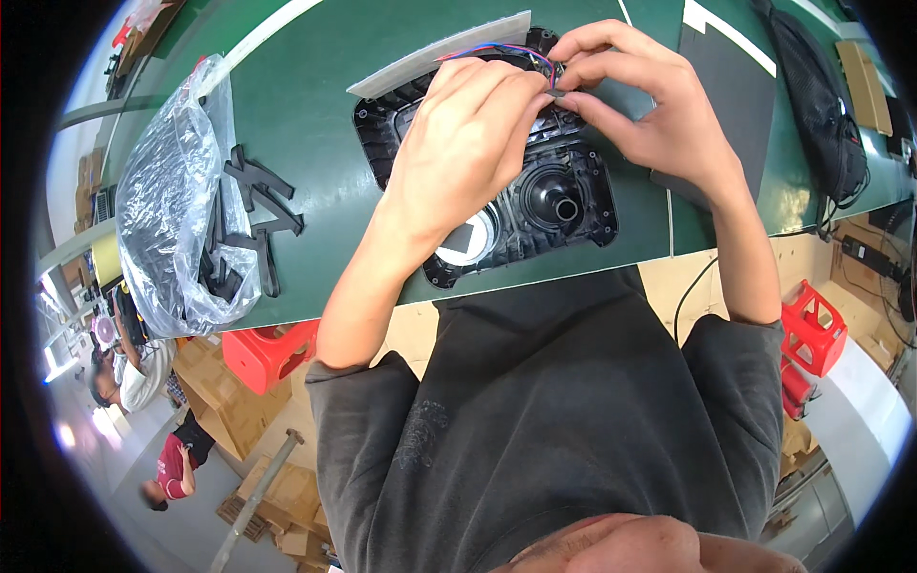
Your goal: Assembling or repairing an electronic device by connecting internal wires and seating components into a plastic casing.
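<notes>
A black plastic speaker housing (597,205) lies on the green table in front of me, with a round speaker cone (556,202) in its near right part. My left hand (468,134) reaches over the housing, its fingers closed and the tips pinched at a small dark piece (555,93). From the right, my right hand (650,91) grips the same piece between thumb and fingertip, its other fingers curled by the wires. Thin red and blue wires (497,46) run over the far part of the housing to my fingertips. My left hand hides much of the housing's middle.
A clear plastic bag (172,191) with black strips (260,186) spilling out lies at the left. Behind the housing is a grey strip panel (439,53). A dark sheet (731,105) and black mesh bag (817,105) lie right. Red stools (267,355) stand below the table.
</notes>
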`<state>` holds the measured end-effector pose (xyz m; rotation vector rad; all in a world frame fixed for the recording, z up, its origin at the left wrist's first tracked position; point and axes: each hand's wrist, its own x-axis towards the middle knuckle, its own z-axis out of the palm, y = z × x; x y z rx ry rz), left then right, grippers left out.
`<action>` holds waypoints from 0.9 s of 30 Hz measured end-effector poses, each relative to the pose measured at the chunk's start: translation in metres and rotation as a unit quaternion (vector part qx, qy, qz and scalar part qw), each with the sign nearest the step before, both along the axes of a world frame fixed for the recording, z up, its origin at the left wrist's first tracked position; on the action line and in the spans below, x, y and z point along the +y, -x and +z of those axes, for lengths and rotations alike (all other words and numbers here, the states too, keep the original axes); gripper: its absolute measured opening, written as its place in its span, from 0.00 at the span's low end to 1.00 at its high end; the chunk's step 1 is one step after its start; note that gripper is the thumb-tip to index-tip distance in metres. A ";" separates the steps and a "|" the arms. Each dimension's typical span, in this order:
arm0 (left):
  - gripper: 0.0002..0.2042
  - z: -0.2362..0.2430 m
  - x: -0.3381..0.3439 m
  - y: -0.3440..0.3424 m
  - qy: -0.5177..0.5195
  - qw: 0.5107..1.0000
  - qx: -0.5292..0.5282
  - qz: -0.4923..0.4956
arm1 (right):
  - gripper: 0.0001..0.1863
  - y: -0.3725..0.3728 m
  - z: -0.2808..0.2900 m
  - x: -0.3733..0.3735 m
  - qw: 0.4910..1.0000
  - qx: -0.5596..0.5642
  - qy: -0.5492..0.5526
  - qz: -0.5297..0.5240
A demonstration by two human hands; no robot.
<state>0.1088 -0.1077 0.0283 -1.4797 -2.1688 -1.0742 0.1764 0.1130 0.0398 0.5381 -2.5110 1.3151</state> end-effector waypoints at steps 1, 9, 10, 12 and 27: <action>0.10 -0.001 0.000 0.000 -0.005 1.000 0.000 0.002 | 0.09 -0.001 0.000 0.000 1.000 0.017 -0.017 0.009; 0.07 0.007 -0.006 -0.005 0.045 0.997 -0.062 -0.004 | 0.07 -0.001 0.005 0.003 0.996 0.005 -0.088 0.021; 0.07 0.007 -0.007 -0.005 0.039 0.997 -0.059 -0.004 | 0.07 0.000 0.005 0.005 0.996 0.001 -0.088 0.029; 0.06 0.008 -0.008 -0.005 0.040 0.996 -0.083 -0.017 | 0.06 0.003 0.007 0.006 0.995 -0.004 -0.088 0.040; 0.06 0.015 -0.005 -0.006 0.144 0.986 -0.081 0.002 | 0.15 0.009 0.065 -0.023 0.912 -0.265 -0.312 0.007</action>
